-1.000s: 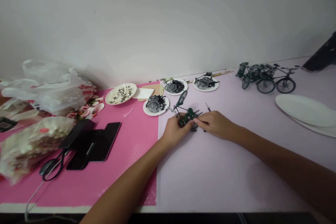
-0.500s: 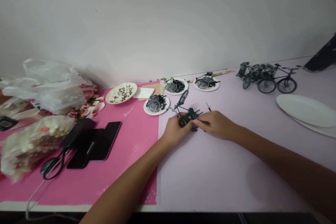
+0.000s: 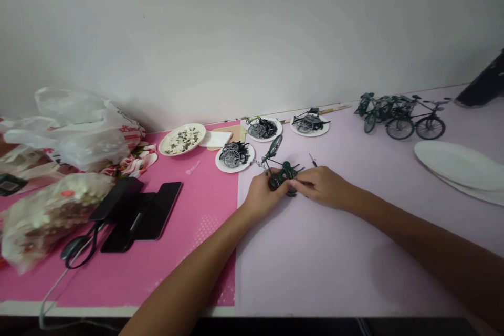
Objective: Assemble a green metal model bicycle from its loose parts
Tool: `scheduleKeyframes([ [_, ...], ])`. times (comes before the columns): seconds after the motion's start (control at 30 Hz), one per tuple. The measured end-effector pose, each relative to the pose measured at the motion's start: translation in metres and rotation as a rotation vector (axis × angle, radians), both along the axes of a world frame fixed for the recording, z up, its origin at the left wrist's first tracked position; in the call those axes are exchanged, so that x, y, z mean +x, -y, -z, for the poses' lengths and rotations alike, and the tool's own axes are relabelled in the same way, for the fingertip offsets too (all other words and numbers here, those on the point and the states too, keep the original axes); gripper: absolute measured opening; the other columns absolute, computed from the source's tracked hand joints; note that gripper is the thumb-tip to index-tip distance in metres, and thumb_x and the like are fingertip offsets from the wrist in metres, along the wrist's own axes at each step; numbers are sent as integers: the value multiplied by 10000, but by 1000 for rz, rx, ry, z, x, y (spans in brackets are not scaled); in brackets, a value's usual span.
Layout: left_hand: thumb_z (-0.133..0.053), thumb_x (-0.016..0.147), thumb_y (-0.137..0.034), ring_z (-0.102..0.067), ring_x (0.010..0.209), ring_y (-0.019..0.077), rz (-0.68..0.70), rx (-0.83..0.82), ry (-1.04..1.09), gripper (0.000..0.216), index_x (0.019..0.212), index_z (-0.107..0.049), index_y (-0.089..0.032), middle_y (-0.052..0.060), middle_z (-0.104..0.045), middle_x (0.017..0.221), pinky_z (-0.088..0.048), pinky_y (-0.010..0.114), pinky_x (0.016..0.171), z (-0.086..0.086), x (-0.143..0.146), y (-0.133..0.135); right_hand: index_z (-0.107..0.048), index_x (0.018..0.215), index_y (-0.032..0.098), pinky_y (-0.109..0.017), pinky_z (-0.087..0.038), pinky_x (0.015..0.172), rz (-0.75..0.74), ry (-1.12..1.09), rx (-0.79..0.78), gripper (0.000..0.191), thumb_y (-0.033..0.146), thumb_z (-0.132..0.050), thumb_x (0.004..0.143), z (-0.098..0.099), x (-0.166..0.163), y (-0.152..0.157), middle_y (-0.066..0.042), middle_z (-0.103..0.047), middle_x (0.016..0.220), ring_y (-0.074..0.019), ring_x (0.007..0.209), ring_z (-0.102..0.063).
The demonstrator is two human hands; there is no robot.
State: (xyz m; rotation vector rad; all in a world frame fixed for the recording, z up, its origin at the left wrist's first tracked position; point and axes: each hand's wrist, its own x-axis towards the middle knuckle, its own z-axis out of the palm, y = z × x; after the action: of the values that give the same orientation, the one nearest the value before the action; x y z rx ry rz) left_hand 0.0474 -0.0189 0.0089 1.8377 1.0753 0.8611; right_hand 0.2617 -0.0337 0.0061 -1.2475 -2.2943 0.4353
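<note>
A small dark green model bicycle (image 3: 280, 167) lies partly built on the pale lilac mat (image 3: 334, 252), its front wheel tilted up toward the back. My left hand (image 3: 262, 194) is closed on its frame from the left. My right hand (image 3: 322, 186) pinches a part of the same bicycle from the right, fingers pressed together. What sits between the fingertips is hidden. A thin dark pin (image 3: 312, 159) lies just behind my right hand.
Three small white plates hold wheels and parts (image 3: 233, 156) (image 3: 263, 128) (image 3: 309, 123). Finished model bicycles (image 3: 399, 114) stand at back right, white plates (image 3: 457, 167) beside them. On the pink mat (image 3: 189, 231) lie phones (image 3: 136, 210), scissors (image 3: 76, 249), plastic bags (image 3: 71, 131), a bowl (image 3: 181, 139).
Both hands stay on the green bicycle; the right fingers have shifted slightly on it. Nothing else on the table has moved.
</note>
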Motion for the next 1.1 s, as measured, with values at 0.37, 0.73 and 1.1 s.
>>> scheduleKeyframes([
  [0.37,-695,905,-343,-723,848,197,3,12,-1,206,1023,-730,-178,57,-784,960,-554,272,739,2,0,-1,-531,665,201,-292,-324,594,-10,1,-23,464,446,-452,1051,-1,1,-1,4,-584,630,-140,584,-503],
  [0.73,-697,895,-323,-720,851,193,9,15,-12,202,1019,-731,-168,63,-784,954,-549,257,730,1,-1,-1,-501,667,203,-296,-331,604,-1,-3,-70,515,524,-420,1061,-2,0,0,8,-577,637,-139,589,-503],
  [1.1,-696,891,-313,-719,867,199,11,4,3,199,1023,-731,-168,62,-783,964,-546,257,731,3,0,-1,-550,677,199,-298,-337,611,4,13,-64,500,509,-438,1052,-3,0,0,-4,-603,642,-145,596,-527],
])
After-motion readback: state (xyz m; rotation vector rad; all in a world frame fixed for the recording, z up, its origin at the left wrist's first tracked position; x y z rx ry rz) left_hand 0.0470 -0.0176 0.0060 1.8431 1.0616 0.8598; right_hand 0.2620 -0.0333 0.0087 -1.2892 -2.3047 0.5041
